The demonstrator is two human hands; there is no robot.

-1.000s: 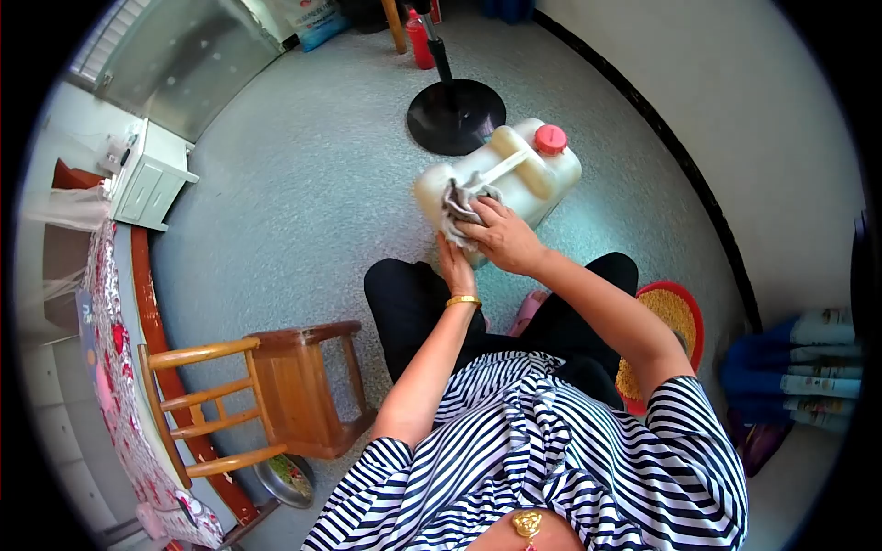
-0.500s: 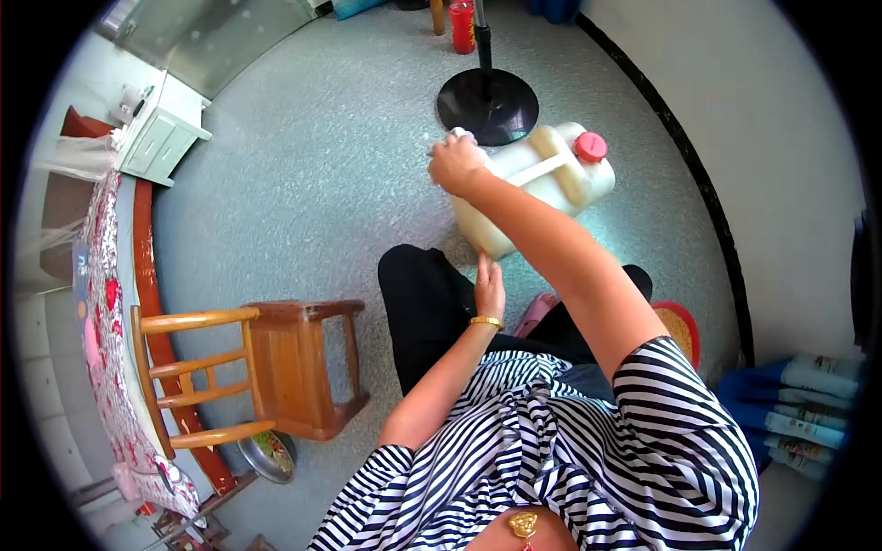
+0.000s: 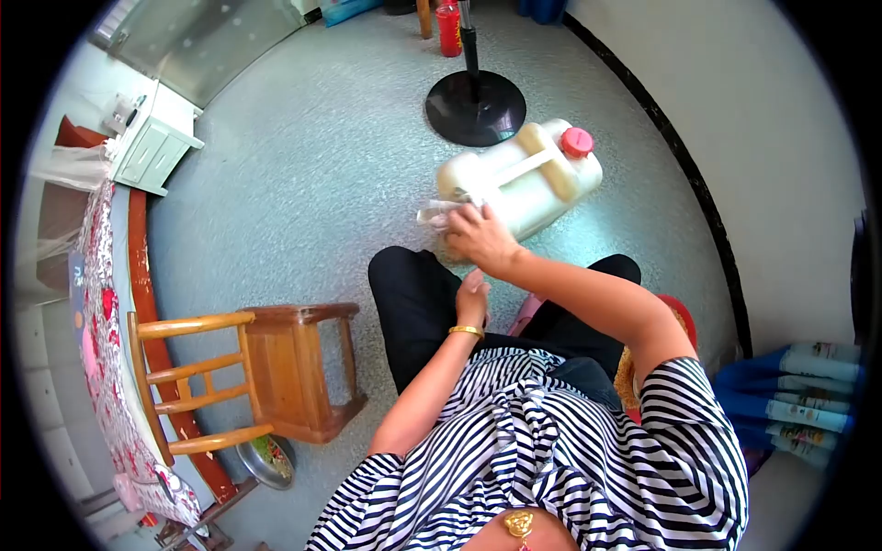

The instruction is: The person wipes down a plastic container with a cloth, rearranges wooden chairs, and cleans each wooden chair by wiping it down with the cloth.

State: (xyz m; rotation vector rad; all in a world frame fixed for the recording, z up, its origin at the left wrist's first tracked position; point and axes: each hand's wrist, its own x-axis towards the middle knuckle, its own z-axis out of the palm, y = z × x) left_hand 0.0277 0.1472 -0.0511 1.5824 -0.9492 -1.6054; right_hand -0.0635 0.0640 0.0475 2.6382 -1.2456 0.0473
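A whitish plastic jerrycan (image 3: 542, 201) with a red screw cap (image 3: 577, 142) and a moulded handle is on the floor in front of my knees. My right hand (image 3: 482, 241) is at its near left end, fingers bent over a thin white cloth (image 3: 435, 213) that looks like a wipe or tissue. Part of the cloth sticks out left of the fingers. My left hand (image 3: 473, 297), with a gold bracelet at the wrist, is just below the right one, close to the can's lower corner. It seems to hold nothing, its fingers loosely bent and slightly apart.
Beyond the jerrycan stands a round black base (image 3: 475, 107) with a pole. To the left are a wooden chair (image 3: 296, 372) and a metal bowl (image 3: 267, 461) with bits of food. A red-rimmed basin (image 3: 682, 314) sits by my right knee, near blue packages (image 3: 797, 390).
My right hand has come from the can's far left side down towards me, with the white cloth. My left hand has drawn back a little and its fingers are less straight.
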